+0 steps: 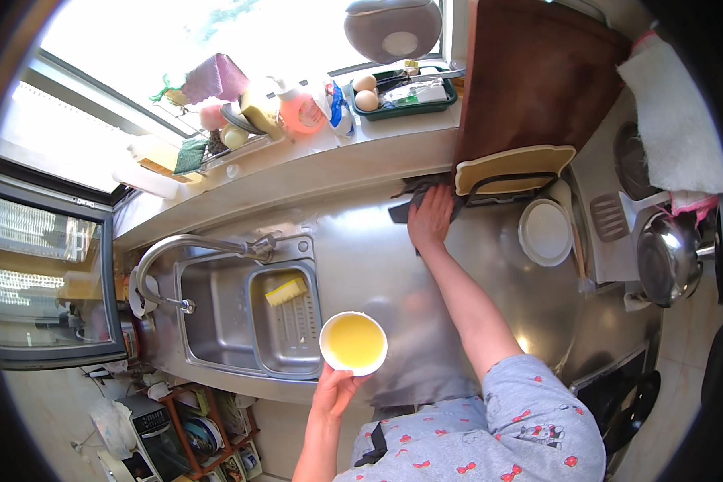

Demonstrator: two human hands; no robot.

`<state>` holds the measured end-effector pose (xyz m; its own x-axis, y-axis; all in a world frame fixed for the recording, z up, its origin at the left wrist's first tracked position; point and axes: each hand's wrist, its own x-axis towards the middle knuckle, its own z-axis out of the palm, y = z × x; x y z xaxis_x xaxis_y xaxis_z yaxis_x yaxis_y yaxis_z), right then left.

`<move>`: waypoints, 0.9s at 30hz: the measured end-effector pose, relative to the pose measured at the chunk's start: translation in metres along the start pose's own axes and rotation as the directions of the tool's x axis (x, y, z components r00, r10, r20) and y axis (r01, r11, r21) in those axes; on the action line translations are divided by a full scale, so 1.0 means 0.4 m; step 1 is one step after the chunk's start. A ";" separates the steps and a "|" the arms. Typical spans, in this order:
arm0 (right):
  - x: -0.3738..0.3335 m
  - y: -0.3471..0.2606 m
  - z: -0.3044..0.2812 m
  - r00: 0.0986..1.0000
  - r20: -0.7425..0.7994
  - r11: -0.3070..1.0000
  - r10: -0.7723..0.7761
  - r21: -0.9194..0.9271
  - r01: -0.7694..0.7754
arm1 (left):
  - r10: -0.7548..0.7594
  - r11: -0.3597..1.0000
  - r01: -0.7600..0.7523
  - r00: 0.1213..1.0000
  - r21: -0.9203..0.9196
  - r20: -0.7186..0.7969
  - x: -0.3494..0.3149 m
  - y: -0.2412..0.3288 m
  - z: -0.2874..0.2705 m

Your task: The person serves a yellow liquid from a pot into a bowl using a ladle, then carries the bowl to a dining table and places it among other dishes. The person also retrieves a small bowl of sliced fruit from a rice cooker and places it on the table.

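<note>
My left hand [336,391] is closed on the side of a white bowl [324,341], held upright above the counter's front edge. Yellow liquid [356,340] that looks like beaten egg fills much of it. Farther off, my right hand [432,217] lies flat with fingers stretched out over a dark grey cloth [402,212]. It presses the cloth onto the steel counter [353,241] against the back wall, just left of a cutting-board rack [502,189]. Part of the cloth is hidden beneath the hand.
Left of the bowl lies a steel sink [217,321] with a curved faucet [186,241] and a yellow sponge [287,292] in its inset basin. A white lidded container [545,232] stands on the right. A green tray [410,110] with eggs sits on the sill.
</note>
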<state>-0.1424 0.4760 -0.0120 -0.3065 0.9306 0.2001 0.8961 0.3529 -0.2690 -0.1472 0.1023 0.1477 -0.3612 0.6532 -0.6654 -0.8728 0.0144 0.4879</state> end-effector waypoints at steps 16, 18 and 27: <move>-0.262 0.421 -0.253 0.937 0.150 0.949 -0.316 0.058 0.311 | -0.047 0.999 0.048 0.999 -0.026 0.014 0.056 -0.018 0.018; -0.187 0.442 -0.216 0.990 0.063 0.991 -0.122 0.067 0.118 | -0.070 0.997 0.070 0.997 -0.013 0.026 0.071 -0.027 0.014; -0.320 0.511 -0.267 0.948 0.162 0.957 -0.275 0.140 0.254 | -0.106 0.994 0.106 0.994 0.017 0.031 0.200 -0.043 0.053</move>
<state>0.1144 0.4187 0.0081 -0.5890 0.8004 0.1113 0.7347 0.5877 -0.3389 -0.1541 0.1703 0.0980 -0.2561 0.6710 -0.6958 -0.9003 0.0966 0.4245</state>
